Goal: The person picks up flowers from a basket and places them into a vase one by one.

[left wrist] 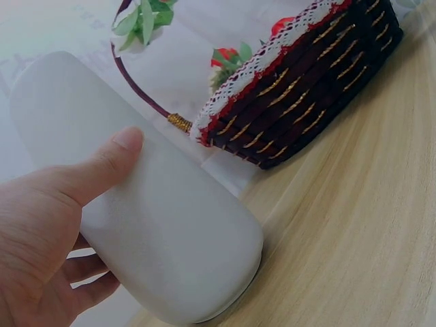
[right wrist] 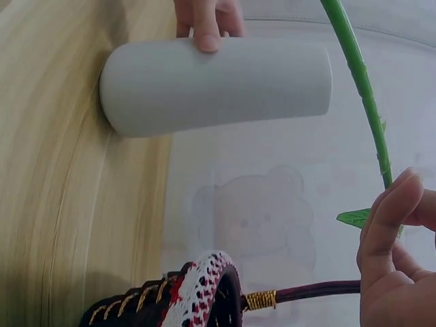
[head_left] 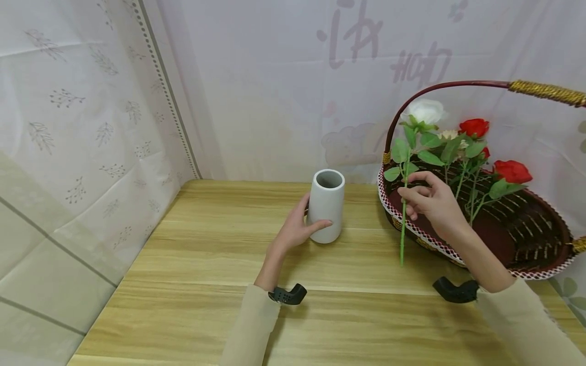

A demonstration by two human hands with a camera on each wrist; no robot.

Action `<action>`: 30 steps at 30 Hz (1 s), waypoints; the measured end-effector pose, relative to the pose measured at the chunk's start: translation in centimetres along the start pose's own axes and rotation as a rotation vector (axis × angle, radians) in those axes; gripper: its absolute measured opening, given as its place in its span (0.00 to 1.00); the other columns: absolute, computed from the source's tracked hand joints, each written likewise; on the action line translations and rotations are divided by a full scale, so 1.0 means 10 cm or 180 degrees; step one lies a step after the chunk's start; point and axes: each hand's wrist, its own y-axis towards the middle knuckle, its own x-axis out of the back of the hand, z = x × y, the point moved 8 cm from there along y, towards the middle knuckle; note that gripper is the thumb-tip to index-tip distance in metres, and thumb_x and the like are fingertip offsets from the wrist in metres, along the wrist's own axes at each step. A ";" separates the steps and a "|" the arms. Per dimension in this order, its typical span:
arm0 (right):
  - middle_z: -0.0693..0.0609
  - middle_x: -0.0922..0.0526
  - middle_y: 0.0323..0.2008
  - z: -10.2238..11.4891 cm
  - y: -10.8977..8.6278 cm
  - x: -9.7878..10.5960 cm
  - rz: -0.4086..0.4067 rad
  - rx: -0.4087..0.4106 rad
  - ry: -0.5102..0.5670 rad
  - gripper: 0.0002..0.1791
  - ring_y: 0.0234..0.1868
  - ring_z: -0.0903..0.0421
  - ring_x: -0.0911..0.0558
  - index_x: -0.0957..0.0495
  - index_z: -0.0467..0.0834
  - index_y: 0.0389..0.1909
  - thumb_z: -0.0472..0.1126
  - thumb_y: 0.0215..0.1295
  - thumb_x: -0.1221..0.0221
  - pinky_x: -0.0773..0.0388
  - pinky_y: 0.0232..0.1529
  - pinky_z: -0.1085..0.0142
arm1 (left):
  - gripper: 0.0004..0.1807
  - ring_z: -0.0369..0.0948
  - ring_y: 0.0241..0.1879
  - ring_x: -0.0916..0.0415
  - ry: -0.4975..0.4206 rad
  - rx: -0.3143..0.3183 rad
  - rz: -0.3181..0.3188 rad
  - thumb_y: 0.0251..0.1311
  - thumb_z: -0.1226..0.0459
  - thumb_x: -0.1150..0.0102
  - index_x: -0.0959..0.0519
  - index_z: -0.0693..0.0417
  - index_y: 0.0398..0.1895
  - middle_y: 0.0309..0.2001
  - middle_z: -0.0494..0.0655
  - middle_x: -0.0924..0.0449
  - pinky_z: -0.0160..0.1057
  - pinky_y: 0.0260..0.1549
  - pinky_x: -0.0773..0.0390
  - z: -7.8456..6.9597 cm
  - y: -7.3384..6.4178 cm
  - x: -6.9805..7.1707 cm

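A white vase (head_left: 328, 208) stands upright on the wooden table, its round mouth facing up. My left hand (head_left: 295, 229) holds it from the left side, the thumb across its front and the fingers reaching behind, partly hidden. In the left wrist view, the vase (left wrist: 170, 225) has a smooth, rounded base. Pinched between my right thumb and fingers is the green stem of a white rose (head_left: 426, 111). My right hand (head_left: 432, 203) is over the basket's near left rim. The bare stem end (head_left: 402, 249) points down, to the right of the vase and apart from it.
A dark woven basket (head_left: 545, 274) with lace trim and an arched handle (head_left: 450, 85) fills the table's right side. Inside it are red roses (head_left: 513, 172) and a small cream flower (head_left: 447, 134). Printed cloth (head_left: 256, 91) hangs behind the wooden table (head_left: 192, 254).
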 end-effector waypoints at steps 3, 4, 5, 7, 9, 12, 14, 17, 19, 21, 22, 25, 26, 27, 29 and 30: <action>0.50 0.19 0.26 0.02 0.00 -0.05 0.0032 0.0022 -0.0060 0.17 0.19 0.55 0.24 0.32 0.42 0.55 0.38 0.71 0.38 0.25 0.22 0.65 | 0.47 0.38 0.64 0.31 0.0004 0.0003 -0.0002 0.56 0.52 0.25 0.40 0.40 0.76 0.65 0.40 0.30 0.45 0.63 0.32 0.00 0.00 0.00; 0.50 0.19 0.26 0.03 0.01 -0.06 0.0045 0.0038 -0.0086 0.17 0.19 0.55 0.24 0.32 0.43 0.55 0.38 0.71 0.38 0.24 0.22 0.65 | 0.46 0.38 0.64 0.31 0.0007 0.0001 -0.0004 0.56 0.52 0.25 0.40 0.40 0.76 0.65 0.40 0.30 0.45 0.63 0.31 -0.01 0.00 0.00; 0.49 0.19 0.26 0.04 0.01 -0.08 0.0062 0.0052 -0.0107 0.17 0.19 0.55 0.24 0.32 0.43 0.55 0.38 0.71 0.38 0.24 0.22 0.65 | 0.46 0.38 0.63 0.31 0.0008 0.0001 -0.0004 0.56 0.52 0.25 0.40 0.40 0.76 0.65 0.40 0.30 0.45 0.63 0.31 -0.01 0.00 0.00; 0.48 0.20 0.26 0.06 0.02 -0.12 0.0080 0.0076 -0.0172 0.18 0.19 0.54 0.24 0.32 0.41 0.56 0.39 0.71 0.37 0.24 0.22 0.64 | 0.46 0.38 0.63 0.31 0.0009 0.0000 -0.0005 0.56 0.52 0.25 0.40 0.40 0.76 0.65 0.40 0.30 0.46 0.63 0.31 -0.01 0.00 0.00; 0.47 0.20 0.26 0.08 0.03 -0.15 0.0087 0.0084 -0.0246 0.19 0.19 0.54 0.24 0.33 0.40 0.56 0.40 0.71 0.37 0.24 0.22 0.63 | 0.47 0.38 0.64 0.31 0.0020 0.0000 -0.0007 0.56 0.52 0.25 0.41 0.40 0.76 0.65 0.40 0.30 0.46 0.63 0.31 -0.01 0.00 0.00; 0.47 0.21 0.26 0.12 0.06 -0.19 0.0061 0.0081 -0.0420 0.22 0.19 0.53 0.24 0.34 0.38 0.58 0.42 0.72 0.38 0.24 0.22 0.61 | 0.47 0.38 0.64 0.31 0.0044 0.0006 -0.0016 0.56 0.52 0.25 0.41 0.40 0.77 0.66 0.40 0.30 0.46 0.63 0.31 -0.01 -0.01 0.00; 0.47 0.21 0.25 0.14 0.08 -0.22 0.0055 0.0096 -0.0538 0.21 0.19 0.52 0.24 0.33 0.40 0.58 0.43 0.72 0.38 0.23 0.22 0.61 | 0.47 0.38 0.64 0.31 0.0052 0.0004 -0.0018 0.56 0.53 0.25 0.41 0.40 0.77 0.66 0.40 0.30 0.46 0.63 0.31 -0.01 -0.01 0.00; 0.47 0.22 0.23 0.18 0.12 -0.25 0.0059 0.0165 -0.0724 0.20 0.19 0.51 0.24 0.32 0.43 0.58 0.45 0.73 0.38 0.23 0.23 0.60 | 0.47 0.38 0.63 0.31 0.0052 -0.0005 -0.0017 0.56 0.53 0.25 0.41 0.40 0.76 0.65 0.40 0.30 0.45 0.63 0.31 -0.01 -0.01 0.00; 0.47 0.22 0.22 0.21 0.16 -0.27 0.0062 0.0210 -0.0792 0.18 0.19 0.51 0.23 0.31 0.46 0.57 0.46 0.73 0.38 0.22 0.23 0.60 | 0.47 0.38 0.63 0.31 0.0044 -0.0011 -0.0015 0.56 0.53 0.25 0.41 0.40 0.76 0.65 0.40 0.29 0.45 0.63 0.31 -0.01 -0.01 0.00; 0.47 0.22 0.22 0.23 0.20 -0.29 0.0080 0.0267 -0.0819 0.18 0.19 0.51 0.23 0.30 0.47 0.57 0.46 0.73 0.38 0.22 0.23 0.60 | 0.47 0.38 0.63 0.31 0.0037 -0.0018 -0.0014 0.56 0.53 0.25 0.41 0.40 0.76 0.65 0.40 0.29 0.45 0.63 0.31 -0.01 -0.01 0.00; 0.47 0.22 0.22 0.24 0.22 -0.31 0.0098 0.0293 -0.0801 0.17 0.19 0.51 0.24 0.30 0.47 0.57 0.45 0.72 0.38 0.22 0.23 0.61 | 0.47 0.38 0.63 0.31 0.0034 -0.0022 -0.0012 0.56 0.53 0.25 0.41 0.40 0.76 0.65 0.40 0.29 0.45 0.63 0.31 -0.02 -0.01 0.00; 0.48 0.21 0.24 0.25 0.29 -0.35 0.0121 0.0333 -0.0750 0.17 0.19 0.52 0.24 0.29 0.46 0.57 0.43 0.73 0.38 0.22 0.23 0.62 | 0.47 0.38 0.64 0.31 0.0032 -0.0028 -0.0012 0.56 0.53 0.25 0.41 0.39 0.76 0.65 0.40 0.29 0.46 0.63 0.31 -0.02 -0.01 0.01; 0.48 0.21 0.24 0.26 0.31 -0.37 0.0123 0.0339 -0.0748 0.17 0.19 0.52 0.24 0.29 0.46 0.57 0.43 0.73 0.39 0.22 0.22 0.63 | 0.47 0.38 0.63 0.31 0.0032 -0.0028 -0.0011 0.56 0.53 0.25 0.41 0.39 0.76 0.65 0.40 0.29 0.46 0.63 0.31 -0.02 -0.01 0.01; 0.48 0.21 0.25 0.26 0.34 -0.38 0.0115 0.0340 -0.0753 0.17 0.19 0.52 0.24 0.29 0.44 0.58 0.43 0.73 0.39 0.22 0.23 0.63 | 0.47 0.38 0.63 0.31 0.0035 -0.0026 -0.0011 0.56 0.53 0.25 0.41 0.39 0.76 0.65 0.40 0.29 0.46 0.63 0.31 -0.02 -0.01 0.01; 0.48 0.21 0.26 0.26 0.38 -0.40 0.0088 0.0340 -0.0775 0.19 0.19 0.51 0.24 0.30 0.42 0.59 0.43 0.73 0.39 0.22 0.23 0.63 | 0.47 0.37 0.63 0.31 0.0043 -0.0018 -0.0009 0.56 0.53 0.25 0.41 0.39 0.76 0.64 0.40 0.29 0.46 0.63 0.31 -0.02 -0.01 0.01; 0.47 0.21 0.26 0.27 0.40 -0.41 0.0079 0.0349 -0.0794 0.20 0.20 0.51 0.24 0.30 0.41 0.60 0.44 0.73 0.39 0.22 0.23 0.63 | 0.47 0.37 0.63 0.31 0.0042 -0.0012 -0.0009 0.56 0.53 0.25 0.41 0.39 0.76 0.65 0.40 0.29 0.46 0.63 0.31 -0.02 -0.02 0.01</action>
